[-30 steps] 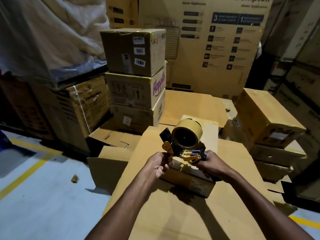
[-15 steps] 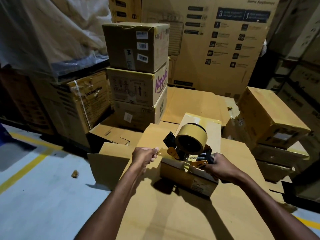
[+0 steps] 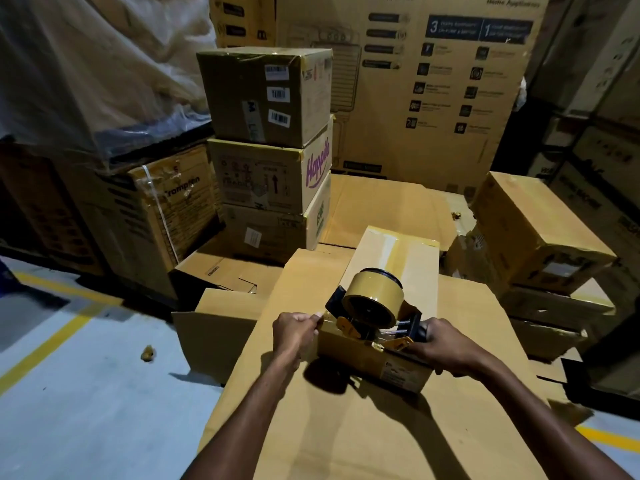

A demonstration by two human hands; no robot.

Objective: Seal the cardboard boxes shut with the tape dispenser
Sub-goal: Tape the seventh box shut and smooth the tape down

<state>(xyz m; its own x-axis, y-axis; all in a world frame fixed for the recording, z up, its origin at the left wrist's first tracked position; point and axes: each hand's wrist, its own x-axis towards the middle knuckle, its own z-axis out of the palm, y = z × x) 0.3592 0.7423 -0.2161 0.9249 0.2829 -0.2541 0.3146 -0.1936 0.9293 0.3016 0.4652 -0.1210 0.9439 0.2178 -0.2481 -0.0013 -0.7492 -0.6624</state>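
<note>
Hands meet over a small cardboard box (image 3: 393, 252) that lies just below the middle of the head view, resting on a wide brown carton (image 3: 346, 427) that fills the six o'clock part of the frame. The box's top carries a glossy strip of tan tape running toward twelve o'clock. The tape dispenser (image 3: 372, 311) sits on the box's near end, its tan roll upright and its yellow metal parts and black handle pointing toward four o'clock. The right hand (image 3: 446, 344) comes in from five o'clock, its fingers wrapped around the handle. The left hand (image 3: 294, 332) comes in from seven o'clock to the box's near left corner, its fingers curled and pinching the tape end (image 3: 321, 315) that leads out of the dispenser. At eleven o'clock from the box stands a stack of three cartons (image 3: 270, 161), the middle one printed in purple script and the top one bearing barcode labels. Behind them, at twelve o'clock, rises a large printed appliance carton (image 3: 433, 109). At two to three o'clock more taped boxes (image 3: 533, 230) are piled unevenly. At ten o'clock plastic-wrapped goods (image 3: 86, 71) sit above a strapped carton. The grey floor (image 3: 86, 403), with a yellow line, fills the eight o'clock corner.
</note>
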